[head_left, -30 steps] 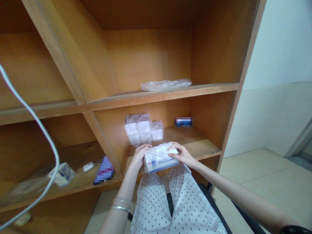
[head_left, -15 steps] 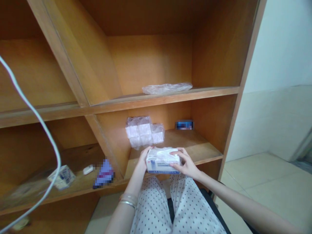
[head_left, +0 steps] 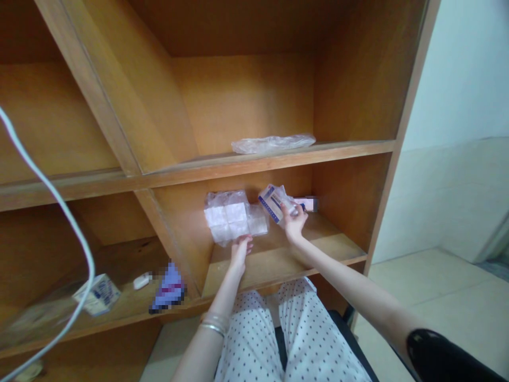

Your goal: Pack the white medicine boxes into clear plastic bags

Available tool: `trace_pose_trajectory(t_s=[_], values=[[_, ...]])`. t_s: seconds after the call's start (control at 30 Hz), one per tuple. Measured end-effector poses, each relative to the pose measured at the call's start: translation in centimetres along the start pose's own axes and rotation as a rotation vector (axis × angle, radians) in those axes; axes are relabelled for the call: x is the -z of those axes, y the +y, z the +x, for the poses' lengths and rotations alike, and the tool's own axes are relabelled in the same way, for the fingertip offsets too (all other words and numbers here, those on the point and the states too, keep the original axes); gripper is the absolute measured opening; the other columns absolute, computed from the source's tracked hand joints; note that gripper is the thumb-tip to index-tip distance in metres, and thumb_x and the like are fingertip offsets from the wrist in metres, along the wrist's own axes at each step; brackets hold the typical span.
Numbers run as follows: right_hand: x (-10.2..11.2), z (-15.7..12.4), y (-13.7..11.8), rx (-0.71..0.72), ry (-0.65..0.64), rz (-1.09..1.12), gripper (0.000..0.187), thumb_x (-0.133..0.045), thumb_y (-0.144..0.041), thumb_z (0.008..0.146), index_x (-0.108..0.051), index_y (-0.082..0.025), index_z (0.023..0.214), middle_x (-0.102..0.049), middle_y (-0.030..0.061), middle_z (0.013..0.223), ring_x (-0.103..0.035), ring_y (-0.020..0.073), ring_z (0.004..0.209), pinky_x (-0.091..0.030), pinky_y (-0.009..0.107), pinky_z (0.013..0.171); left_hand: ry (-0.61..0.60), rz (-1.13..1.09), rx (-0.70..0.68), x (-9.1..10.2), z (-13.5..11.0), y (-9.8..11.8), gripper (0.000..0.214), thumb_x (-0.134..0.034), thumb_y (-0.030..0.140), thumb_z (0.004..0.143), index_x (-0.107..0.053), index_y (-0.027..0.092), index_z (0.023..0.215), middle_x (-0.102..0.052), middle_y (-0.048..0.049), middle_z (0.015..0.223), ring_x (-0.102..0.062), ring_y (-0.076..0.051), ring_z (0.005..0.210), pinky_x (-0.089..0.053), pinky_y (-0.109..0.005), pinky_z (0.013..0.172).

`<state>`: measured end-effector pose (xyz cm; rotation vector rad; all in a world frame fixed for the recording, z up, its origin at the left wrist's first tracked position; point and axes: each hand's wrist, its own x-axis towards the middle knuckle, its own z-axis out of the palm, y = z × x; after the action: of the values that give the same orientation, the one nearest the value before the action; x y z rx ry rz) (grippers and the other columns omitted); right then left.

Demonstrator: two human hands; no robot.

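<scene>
In my right hand (head_left: 294, 222) is a blue-and-white box (head_left: 272, 201) with clear plastic on it. I hold it tilted inside the lower right compartment, its fingers closed round the near end. My left hand (head_left: 240, 247) is at the front of the same compartment, holding nothing, with loosely bent fingers apart. Just beyond it, at the compartment's left side, is a bundle of white packs (head_left: 230, 216) in clear plastic. Behind my right hand lies a small blurred-out item (head_left: 309, 203), partly hidden.
A crumpled clear plastic bag (head_left: 274, 143) lies on the shelf above. The left compartment holds a printed box (head_left: 99, 295), a small white object (head_left: 141, 280) and a purple packet (head_left: 169, 289). A white cable (head_left: 51, 185) hangs across the left side.
My right hand has carried the box from above my lap forward into the compartment and tilted it. My left hand has let go of the box and moved slightly forward.
</scene>
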<state>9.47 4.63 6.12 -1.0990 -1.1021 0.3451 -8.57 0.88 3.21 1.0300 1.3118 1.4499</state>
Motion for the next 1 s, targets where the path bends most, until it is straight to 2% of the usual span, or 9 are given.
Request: trace_pose_trajectory(t_s=[0.03, 0.1, 0.23, 0.33, 0.43, 0.53, 0.6, 0.77, 1.0], values=[[-1.4, 0.7, -0.2, -0.110, 0.148, -0.046, 0.056, -0.049, -0.054, 0.079, -0.053, -0.014, 0.118, -0.051, 0.0181, 0.115, -0.058, 0.0261, 0.100, -0.045, 0.041, 0.089, -0.004, 0.032, -0.024, -0.5, 0.1, 0.0, 0.023, -0.063, 0.027, 0.063, -0.063, 0.016, 0.084, -0.067, -0.0045, 0.085, -0.059, -0.012, 0.063, -0.042, -0.023, 0.060], [-3.8, 1.4, -0.7, -0.135, 0.140, -0.092, 0.058, -0.055, -0.057, 0.074, -0.056, -0.016, 0.115, -0.048, 0.0181, 0.117, -0.060, 0.0267, 0.097, -0.045, 0.042, 0.088, -0.010, 0.101, -0.081, -1.4, 0.4, 0.0, 0.019, -0.060, 0.025, 0.066, -0.062, 0.017, 0.083, -0.066, -0.0041, 0.084, -0.058, -0.013, 0.065, -0.042, -0.025, 0.062], [-6.7, 1.4, -0.9, 0.159, -0.259, -0.203, 0.058, -0.053, -0.054, 0.080, -0.052, -0.017, 0.125, -0.051, 0.0158, 0.120, -0.059, 0.0248, 0.101, -0.045, 0.038, 0.089, -0.010, 0.250, -0.220, -2.5, 1.0, 0.1, 0.016, -0.055, 0.017, 0.071, -0.060, 0.017, 0.086, -0.064, -0.0057, 0.089, -0.060, -0.018, 0.083, -0.045, -0.030, 0.077], [-6.8, 0.7, 0.5, 0.257, -0.320, -0.167, 0.062, -0.047, -0.043, 0.086, -0.033, -0.015, 0.140, -0.048, 0.0161, 0.130, -0.055, 0.0220, 0.110, -0.043, 0.034, 0.094, 0.000, 0.348, -0.316, -2.4, 1.1, 0.3, 0.027, -0.056, 0.012, 0.070, -0.059, 0.018, 0.096, -0.061, -0.0085, 0.108, -0.056, -0.020, 0.100, -0.041, -0.034, 0.092], [-5.9, -0.4, 2.8, 0.306, -0.323, -0.199, 0.069, -0.037, -0.034, 0.091, -0.005, -0.009, 0.147, -0.040, 0.0197, 0.139, -0.052, 0.0210, 0.116, -0.043, 0.034, 0.095, 0.004, 0.680, -0.539, -1.9, 0.8, 0.4, 0.045, -0.054, 0.010, 0.072, -0.054, 0.019, 0.115, -0.049, -0.0100, 0.131, -0.044, -0.023, 0.123, -0.032, -0.038, 0.104], [-5.1, -2.0, 4.9, 0.379, -0.364, -0.380, 0.063, -0.033, -0.028, 0.092, -0.009, -0.010, 0.147, -0.031, 0.0168, 0.146, -0.038, 0.0224, 0.130, -0.038, 0.036, 0.101, -0.022, 1.170, -0.832, -1.3, 0.7, 0.0, 0.060, -0.047, 0.009, 0.075, -0.040, 0.018, 0.134, -0.032, -0.0088, 0.148, -0.027, -0.022, 0.136, -0.023, -0.040, 0.110], [-4.9, -2.9, 5.6, 0.414, -0.415, -0.480, 0.059, -0.031, -0.024, 0.092, -0.016, -0.009, 0.146, -0.031, 0.0143, 0.147, -0.033, 0.0219, 0.133, -0.035, 0.036, 0.104, -0.056, 1.345, -0.924, -1.0, 0.9, -0.6, 0.068, -0.044, 0.008, 0.075, -0.029, 0.017, 0.141, -0.023, -0.0075, 0.152, -0.021, -0.019, 0.139, -0.019, -0.039, 0.113], [-5.1, -3.7, 5.6, 0.383, -0.472, -0.605, 0.061, -0.030, -0.019, 0.090, -0.011, -0.009, 0.147, -0.029, 0.0125, 0.148, -0.033, 0.0214, 0.133, -0.034, 0.036, 0.103, -0.036, 1.476, -0.866, -0.8, 1.7, -2.2, 0.076, -0.042, 0.012, 0.077, -0.014, 0.016, 0.147, -0.012, -0.0045, 0.154, -0.012, -0.017, 0.141, -0.016, -0.037, 0.114], [-5.6, -3.8, 5.7, 0.322, -0.548, -0.692, 0.065, -0.034, -0.019, 0.087, -0.010, -0.009, 0.147, -0.022, 0.0123, 0.151, -0.028, 0.0209, 0.136, -0.029, 0.036, 0.106, 0.019, 1.449, -0.751, -1.3, 2.9, -2.8, 0.075, -0.043, 0.013, 0.077, -0.016, 0.018, 0.147, -0.013, -0.0023, 0.154, -0.013, -0.017, 0.141, -0.018, -0.039, 0.113]])
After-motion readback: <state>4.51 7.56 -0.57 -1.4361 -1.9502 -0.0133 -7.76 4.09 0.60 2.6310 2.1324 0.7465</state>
